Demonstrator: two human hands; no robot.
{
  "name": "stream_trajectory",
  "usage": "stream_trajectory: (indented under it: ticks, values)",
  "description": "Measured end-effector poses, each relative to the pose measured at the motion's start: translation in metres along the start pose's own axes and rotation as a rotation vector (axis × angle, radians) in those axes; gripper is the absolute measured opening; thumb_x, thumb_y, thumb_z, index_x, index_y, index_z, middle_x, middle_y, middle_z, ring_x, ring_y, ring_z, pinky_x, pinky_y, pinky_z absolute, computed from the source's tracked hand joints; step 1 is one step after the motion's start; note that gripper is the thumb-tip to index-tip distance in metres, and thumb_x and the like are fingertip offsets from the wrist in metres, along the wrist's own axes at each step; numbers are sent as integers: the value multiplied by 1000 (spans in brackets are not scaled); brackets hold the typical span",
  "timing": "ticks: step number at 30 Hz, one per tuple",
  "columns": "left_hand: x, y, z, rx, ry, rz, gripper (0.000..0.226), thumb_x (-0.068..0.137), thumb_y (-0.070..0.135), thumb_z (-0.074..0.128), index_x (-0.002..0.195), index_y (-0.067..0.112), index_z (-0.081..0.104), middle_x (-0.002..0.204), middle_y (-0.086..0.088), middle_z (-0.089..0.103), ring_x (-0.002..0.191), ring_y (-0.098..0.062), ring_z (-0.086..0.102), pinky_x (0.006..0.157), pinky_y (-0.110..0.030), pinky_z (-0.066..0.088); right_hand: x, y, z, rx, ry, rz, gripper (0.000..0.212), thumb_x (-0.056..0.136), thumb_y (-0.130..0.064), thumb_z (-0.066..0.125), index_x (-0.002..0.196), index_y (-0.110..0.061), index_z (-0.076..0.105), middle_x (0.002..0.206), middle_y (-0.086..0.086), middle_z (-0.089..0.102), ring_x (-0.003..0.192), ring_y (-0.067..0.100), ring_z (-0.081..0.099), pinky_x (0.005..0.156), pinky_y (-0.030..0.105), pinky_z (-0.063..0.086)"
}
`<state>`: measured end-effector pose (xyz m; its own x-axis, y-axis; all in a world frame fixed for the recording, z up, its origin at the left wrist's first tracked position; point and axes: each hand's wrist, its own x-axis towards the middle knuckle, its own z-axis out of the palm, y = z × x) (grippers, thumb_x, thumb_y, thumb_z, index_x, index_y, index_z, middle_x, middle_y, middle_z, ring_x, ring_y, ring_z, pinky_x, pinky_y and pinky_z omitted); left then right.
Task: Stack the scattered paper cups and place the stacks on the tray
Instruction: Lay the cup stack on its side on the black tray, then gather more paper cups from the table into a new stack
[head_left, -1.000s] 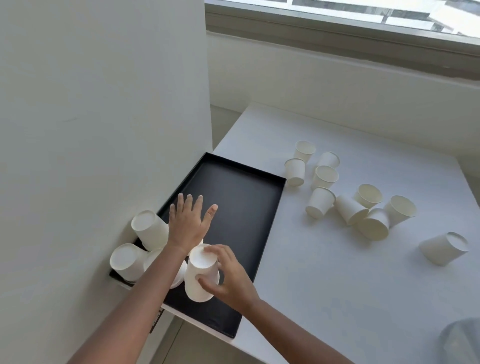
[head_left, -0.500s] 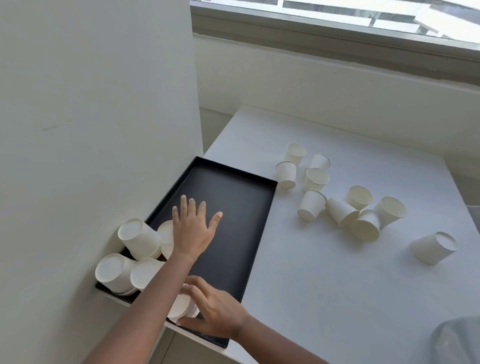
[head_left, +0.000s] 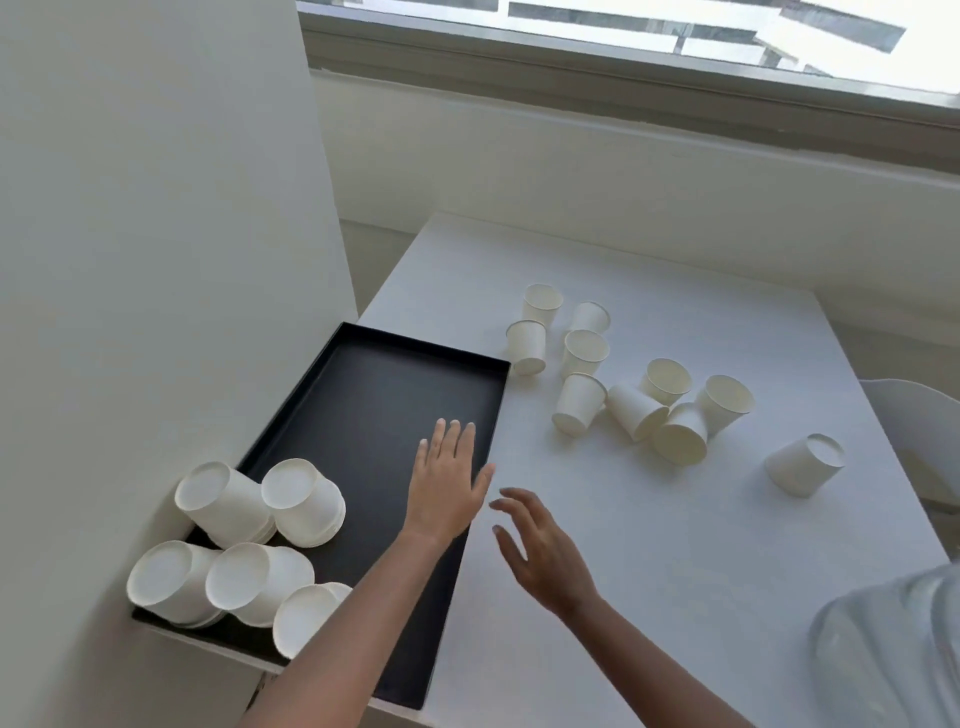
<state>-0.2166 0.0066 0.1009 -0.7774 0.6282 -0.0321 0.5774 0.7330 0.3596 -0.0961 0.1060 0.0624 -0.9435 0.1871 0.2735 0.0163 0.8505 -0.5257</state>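
Observation:
A black tray (head_left: 384, 395) lies on the left side of the white table (head_left: 649, 571). Several upside-down stacks of white paper cups (head_left: 244, 540) crowd its near left corner; the nearest stack (head_left: 306, 621) is partly hidden by my left forearm. My left hand (head_left: 447, 483) hovers flat and open over the tray's right edge, holding nothing. My right hand (head_left: 540, 551) is open over the bare table just right of the tray, fingers spread. Several loose cups (head_left: 634, 389) lie scattered to the right, some upright, some tipped, and one cup (head_left: 805, 465) sits apart farther right.
A white wall (head_left: 156, 260) stands close against the tray's left side. A window sill and window run along the back. A white chair edge (head_left: 924, 441) shows at the right, and a pale blurred object (head_left: 888, 654) sits at the bottom right.
My right hand has let go of the cup stack at the tray's near edge and moved right over the table. My left hand has shifted right toward the tray's edge.

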Motion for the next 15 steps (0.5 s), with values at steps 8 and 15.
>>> stream_trajectory:
  ticks: [8, 15]
  values:
    - [-1, 40, 39, 42, -118, 103, 60, 98, 39, 27, 147, 12, 3, 157, -9, 4, 145, -22, -3, 118, -36, 0, -11, 59, -32, -174, 97, 418, 30, 93, -21, 51, 119, -6, 54, 134, 17, 46, 129, 29, 41, 102, 40, 40]
    - [-9, 47, 63, 45, -184, 69, 63, 98, 41, 25, 147, 12, -3, 157, -13, -3, 145, -24, -7, 117, -35, -2, -24, 80, -42, -330, -44, 580, 47, 97, -37, 37, 138, -13, 35, 151, 14, 25, 143, 27, 15, 113, 39, 23]
